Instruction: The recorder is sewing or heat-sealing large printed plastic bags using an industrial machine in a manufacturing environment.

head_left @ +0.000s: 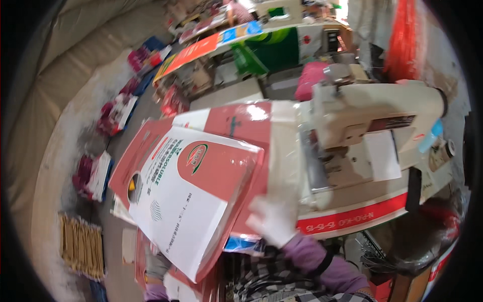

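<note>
Across the cluttered counter (pixel 352 216) by the cream sewing machine (pixel 372 116), our white-gloved right hand (pixel 274 219) pressed fingers-together on the glossy red-and-white printed bags (pixel 191 196), seemingly feeding them; left hand's (pixel 157 269) fingers hidden.

Note the colours before you. The bag (pixel 186 201) is white with a red upper corner and a green-and-red oval emblem. Your right hand (pixel 274 219) wears a white glove; its sleeve (pixel 327 264) is purple with a black band. The sewing machine (pixel 372 113) is cream. The desk (pixel 352 219) edge is red with white lettering. Your shirt (pixel 261 282) is black-and-white checked.
</note>
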Tool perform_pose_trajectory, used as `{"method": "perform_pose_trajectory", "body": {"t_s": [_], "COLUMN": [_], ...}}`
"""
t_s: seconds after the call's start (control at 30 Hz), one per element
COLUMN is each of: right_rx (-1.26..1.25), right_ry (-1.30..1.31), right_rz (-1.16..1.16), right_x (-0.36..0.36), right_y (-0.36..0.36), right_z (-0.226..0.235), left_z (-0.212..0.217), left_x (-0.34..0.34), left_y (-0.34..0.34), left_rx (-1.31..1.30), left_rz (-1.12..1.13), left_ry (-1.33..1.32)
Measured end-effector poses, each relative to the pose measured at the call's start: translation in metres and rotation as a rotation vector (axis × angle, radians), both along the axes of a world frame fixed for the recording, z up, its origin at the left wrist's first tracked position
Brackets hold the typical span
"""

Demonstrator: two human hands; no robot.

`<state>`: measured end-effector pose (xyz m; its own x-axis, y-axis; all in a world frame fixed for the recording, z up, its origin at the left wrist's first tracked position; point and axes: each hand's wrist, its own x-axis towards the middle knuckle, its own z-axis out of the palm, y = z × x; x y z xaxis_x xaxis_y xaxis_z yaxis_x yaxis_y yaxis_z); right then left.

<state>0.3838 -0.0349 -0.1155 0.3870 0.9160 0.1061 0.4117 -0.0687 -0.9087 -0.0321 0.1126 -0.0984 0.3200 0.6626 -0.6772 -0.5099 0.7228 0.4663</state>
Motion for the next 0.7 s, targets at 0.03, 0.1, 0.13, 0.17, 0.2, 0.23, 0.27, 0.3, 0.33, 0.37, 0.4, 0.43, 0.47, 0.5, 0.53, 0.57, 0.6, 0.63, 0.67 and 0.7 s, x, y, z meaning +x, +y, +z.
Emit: {"method": "perform_pose_trajectory", "body": {"t_s": [0.03, 0.1, 0.13, 0.17, 0.2, 0.23, 0.27, 0.3, 0.33, 0.37, 0.4, 0.43, 0.47, 0.5, 0.53, 0.57, 0.6, 0.63, 0.67, 0.7], "right_rx": [-0.001, 0.091, 0.167, 0.177, 0.031, -0.099, -0.004, 0.083, 0.163, 0.239, 0.224, 0.214, 0.242, 0.276, 0.086, -0.112, -0.068, -0.030, -0.034, -0.063], "right_ry": [-0.251, -0.418, -0.424, -0.742, -0.706, -0.650, -0.622, -0.588, -0.528, -0.468, -0.450, -0.426, -0.482, -0.538, -0.680, -0.817, -0.453, -0.097, -0.104, -0.047], "right_rz": [-0.230, -0.289, -0.226, -0.212, -0.002, 0.211, 0.271, 0.332, 0.411, 0.475, 0.594, 0.710, 0.730, 0.742, 0.703, 0.652, 0.500, 0.335, 0.312, 0.353], "right_x": [0.009, 0.009, 0.004, 0.006, -0.003, -0.024, -0.065, -0.115, -0.157, -0.186, -0.213, -0.243, -0.253, -0.257, -0.266, -0.267, -0.254, -0.240, -0.236, -0.235], "right_y": [0.022, 0.056, 0.079, 0.096, 0.100, 0.104, 0.107, 0.097, 0.087, 0.076, 0.068, 0.062, 0.057, 0.053, 0.042, 0.038, 0.042, 0.044, 0.044, 0.040], "right_z": [0.003, 0.039, 0.036, 0.029, 0.036, 0.047, 0.055, 0.055, 0.040, 0.018, 0.004, -0.009, -0.038, -0.066, -0.094, -0.115, -0.127, -0.135, -0.142, -0.152], "left_z": [0.013, -0.003, -0.028, -0.042, -0.025, 0.007, 0.005, 0.002, 0.005, 0.010, 0.002, -0.006, -0.020, -0.032, -0.035, -0.043, -0.046, -0.046, -0.049, -0.048], "left_x": [0.001, -0.062, -0.135, -0.185, -0.157, -0.130, -0.175, -0.223, -0.230, -0.234, -0.279, -0.322, -0.321, -0.309, -0.302, -0.289, -0.281, -0.274, -0.269, -0.264], "left_y": [-0.049, -0.118, -0.140, -0.163, -0.173, -0.180, -0.203, -0.236, -0.264, -0.286, -0.340, -0.403, -0.433, -0.455, -0.466, -0.472, -0.471, -0.464, -0.450, -0.436], "left_rx": [0.235, 0.361, 0.654, 0.907, 0.633, 0.363, 0.351, 0.331, 0.239, 0.159, 0.103, 0.047, 0.047, -0.201, -0.475, -0.496, -0.481, -0.462, -0.423, -0.396], "left_rz": [-0.032, 0.038, -0.242, -0.574, -0.168, 0.239, 0.342, 0.441, 0.471, 0.490, 0.475, 0.459, 0.472, -0.243, -1.020, -1.094, -1.046, -1.030, -1.043, -1.061], "left_ry": [0.213, 0.479, 0.982, 1.460, 1.339, 1.207, 1.239, 1.272, 1.258, 1.237, 1.309, 1.387, 1.387, 1.729, 1.926, 1.901, 1.894, 1.897, 1.906, 1.919]}}
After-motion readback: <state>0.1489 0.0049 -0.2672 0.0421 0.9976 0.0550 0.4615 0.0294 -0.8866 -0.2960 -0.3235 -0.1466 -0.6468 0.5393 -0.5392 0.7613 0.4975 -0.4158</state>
